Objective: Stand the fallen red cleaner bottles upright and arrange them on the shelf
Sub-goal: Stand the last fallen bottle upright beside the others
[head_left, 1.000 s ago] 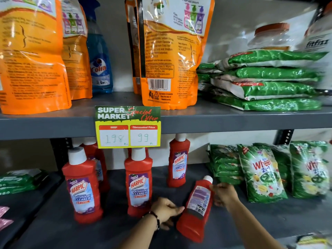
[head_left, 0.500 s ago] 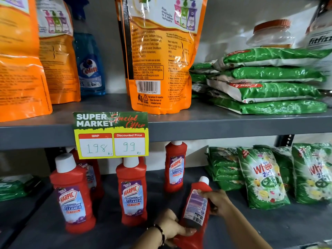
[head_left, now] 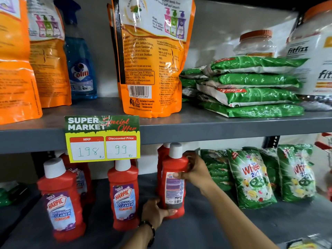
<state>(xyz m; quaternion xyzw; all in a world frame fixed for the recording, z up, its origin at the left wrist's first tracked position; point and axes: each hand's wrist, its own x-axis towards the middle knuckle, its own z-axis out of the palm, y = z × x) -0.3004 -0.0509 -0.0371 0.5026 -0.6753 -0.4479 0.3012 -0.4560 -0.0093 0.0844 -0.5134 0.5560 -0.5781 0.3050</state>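
A red cleaner bottle (head_left: 173, 178) with a white cap stands upright on the lower grey shelf (head_left: 206, 229), its back label toward me. My left hand (head_left: 157, 213) grips its base and my right hand (head_left: 195, 170) grips its shoulder. Another red bottle (head_left: 160, 155) stands right behind it, mostly hidden. To the left stand more upright red bottles: one at the front left (head_left: 60, 202), one in the middle (head_left: 124, 196) and one behind (head_left: 79, 174), partly hidden by the price tag.
A yellow and green price tag (head_left: 102, 138) hangs from the upper shelf edge. Green detergent packets (head_left: 251, 178) lean at the right of the lower shelf. Orange refill pouches (head_left: 152, 56), a blue spray bottle (head_left: 79, 56) and stacked green packets (head_left: 251, 87) fill the upper shelf.
The bottle that lay tilted on the lower shelf has been raised by both hands and now stands upright in front of the rear bottle. The camera has moved closer.
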